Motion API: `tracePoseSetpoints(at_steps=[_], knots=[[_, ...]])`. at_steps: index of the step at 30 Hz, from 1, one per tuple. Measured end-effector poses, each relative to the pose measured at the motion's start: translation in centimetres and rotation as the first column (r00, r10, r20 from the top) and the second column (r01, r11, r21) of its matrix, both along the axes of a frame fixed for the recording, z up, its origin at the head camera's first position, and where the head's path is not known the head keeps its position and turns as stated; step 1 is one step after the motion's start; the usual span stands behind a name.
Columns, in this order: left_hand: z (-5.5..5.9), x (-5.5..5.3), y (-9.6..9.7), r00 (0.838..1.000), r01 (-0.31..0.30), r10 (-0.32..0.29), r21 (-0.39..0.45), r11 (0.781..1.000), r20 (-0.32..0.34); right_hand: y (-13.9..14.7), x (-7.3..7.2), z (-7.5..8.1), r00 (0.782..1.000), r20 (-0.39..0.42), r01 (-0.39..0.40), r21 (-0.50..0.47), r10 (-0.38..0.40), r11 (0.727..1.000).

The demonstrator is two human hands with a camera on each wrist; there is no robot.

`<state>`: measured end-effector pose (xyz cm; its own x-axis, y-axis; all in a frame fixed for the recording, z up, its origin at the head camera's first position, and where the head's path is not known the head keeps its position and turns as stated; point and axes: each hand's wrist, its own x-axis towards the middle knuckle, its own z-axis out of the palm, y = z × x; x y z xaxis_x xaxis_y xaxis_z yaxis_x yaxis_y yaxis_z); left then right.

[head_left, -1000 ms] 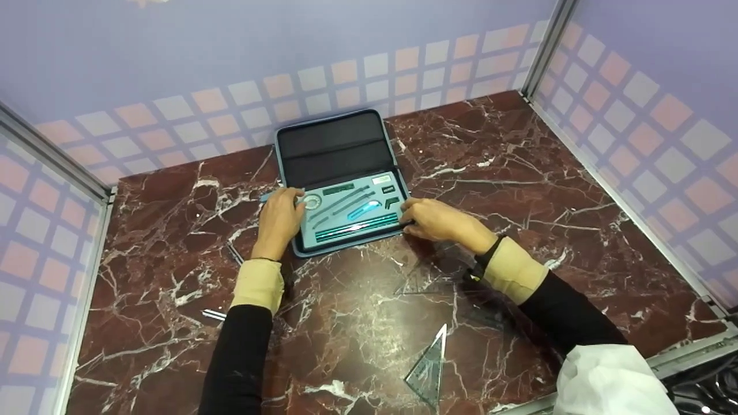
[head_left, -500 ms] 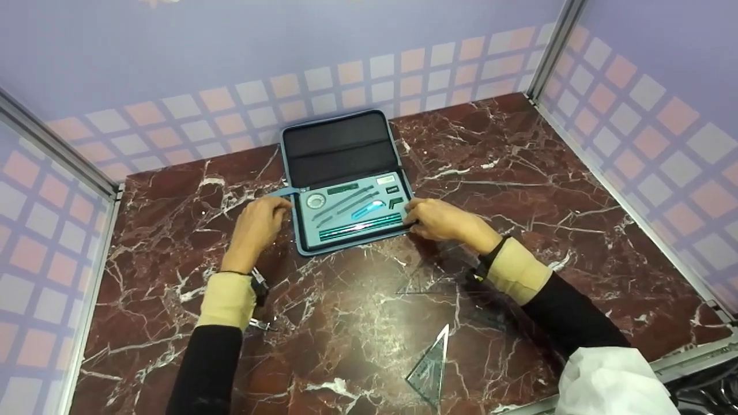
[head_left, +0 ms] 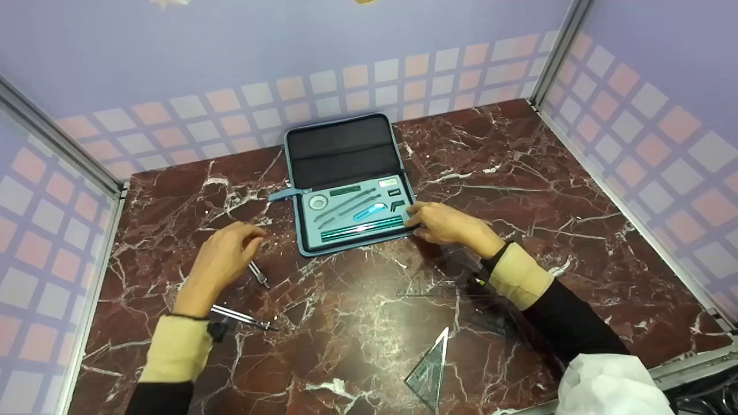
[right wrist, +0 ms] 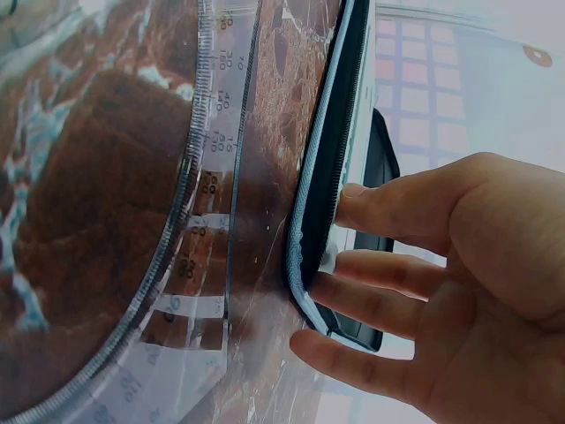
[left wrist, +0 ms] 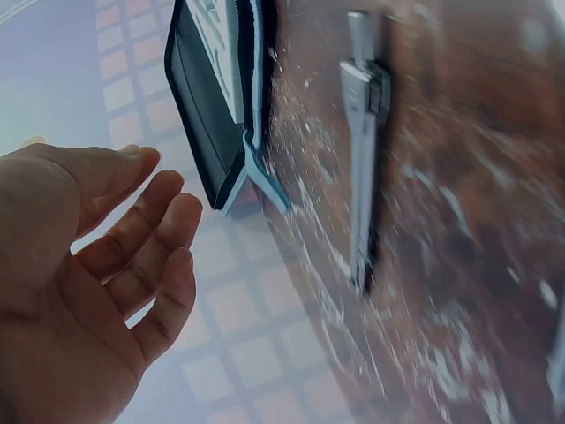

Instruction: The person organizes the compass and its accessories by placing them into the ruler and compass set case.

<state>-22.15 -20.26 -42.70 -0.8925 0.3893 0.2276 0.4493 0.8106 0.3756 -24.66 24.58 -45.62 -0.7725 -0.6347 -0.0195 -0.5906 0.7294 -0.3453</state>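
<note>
On the table (head_left: 490, 184), zip case (head_left: 346, 164) lies open at back — prob. light, semi-stiff; lift by both sides. R hand (head_left: 443, 222) touches its near-right corner w/ straight fingers; L hand (head_left: 219, 258) hangs empty, loose, near slim metal tool (left wrist: 361, 159) — likely slick.
</note>
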Motion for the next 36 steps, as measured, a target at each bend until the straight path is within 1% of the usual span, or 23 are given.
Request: tracePoseSetpoints(at_steps=[3, 6, 11, 17, 23, 27, 31, 36], knots=[[0.0, 1.5, -0.7, 1.0, 0.005, -0.005, -0.009, 1.0, -0.019, -0.1, 0.0, 0.0, 1.0, 0.005, 0.01, 0.0, -0.01, 1.0], [0.0, 3.0, -1.3, 1.0, 0.01, -0.01, -0.019, 1.0, -0.008, -0.2, 0.0, 0.0, 1.0, 0.021, 0.019, 0.002, -0.019, 1.0], [-0.1, 5.2, -2.1, 0.999, 0.037, -0.037, -0.028, 0.999, 0.013, -0.3, 0.0, -0.1, 0.999, 0.036, 0.027, 0.001, -0.027, 1.0], [-0.6, 7.5, -3.5, 0.997, 0.083, -0.082, -0.073, 0.994, 0.011, -0.3, 0.0, -0.1, 0.999, 0.046, 0.028, -0.003, -0.028, 1.0], [-1.4, 8.9, -4.8, 0.997, 0.079, -0.077, -0.109, 0.991, 0.021, -0.2, 0.0, 0.1, 0.997, 0.055, 0.052, 0.01, -0.052, 0.999], [-2.0, 9.7, -5.3, 0.996, 0.085, -0.081, -0.115, 0.99, 0.04, -0.2, 0.1, 0.1, 0.998, 0.042, 0.038, 0.007, -0.038, 0.999], [-3.0, 10.3, -5.5, 0.994, 0.106, -0.104, -0.129, 0.986, 0.022, -0.1, 0.1, 0.0, 1.0, 0.013, 0.014, -0.004, -0.014, 1.0], [-4.3, 10.7, -5.5, 0.993, 0.115, -0.119, -0.162, 0.98, -0.015, -0.1, 0.1, -0.1, 1.0, 0.017, 0.006, 0.001, -0.006, 1.0]])
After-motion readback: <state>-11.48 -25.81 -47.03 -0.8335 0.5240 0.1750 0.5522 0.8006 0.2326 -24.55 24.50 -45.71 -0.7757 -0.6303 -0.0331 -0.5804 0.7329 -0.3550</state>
